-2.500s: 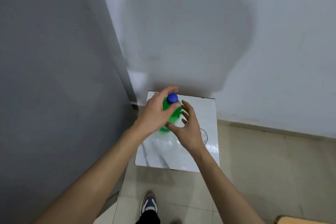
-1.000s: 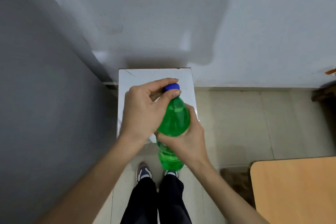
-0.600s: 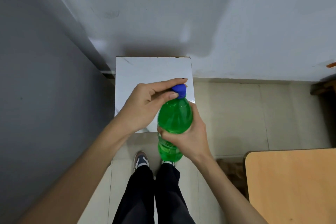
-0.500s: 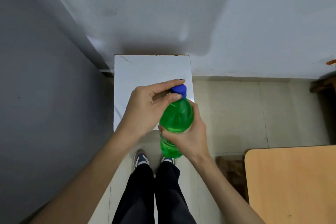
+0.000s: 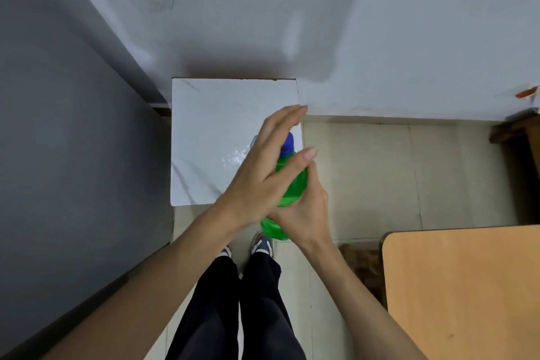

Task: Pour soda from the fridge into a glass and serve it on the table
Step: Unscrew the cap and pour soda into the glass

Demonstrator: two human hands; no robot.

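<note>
Nearest you, your 2 legs in black trousers (image 5: 233,310) ran down to dark sneakers (image 5: 263,244) on pale floor tiles (image 5: 362,178). At your right sat the rounded corner of a wooden table (image 5: 461,295), its top smooth, matte and orange-tan.

Above your feet you held the soda bottle (image 5: 292,187) in mid-air: clear green plastic with a rounded shoulder, green liquid showing through, and a blue ribbed cap (image 5: 287,145) on its neck. It leaned away from you, with the cap over the near right edge of the white marble-look stand (image 5: 210,126).

Your right hand (image 5: 306,210) was clamped around the bottle's middle from the right, with the base poking out below your wrist. Your left hand (image 5: 266,175) lay across the bottle's left side with its fingers (image 5: 280,123) straight and spread apart, reaching past the cap; the thumb crossed the shoulder. It gripped nothing.

On the stand, just left of the cap, a clear glass (image 5: 252,142) showed only as a rim and some glints, mostly hidden by your left hand. A dark grey panel (image 5: 73,140) rose at your left, and a scuffed white wall (image 5: 292,9) stood behind.
</note>
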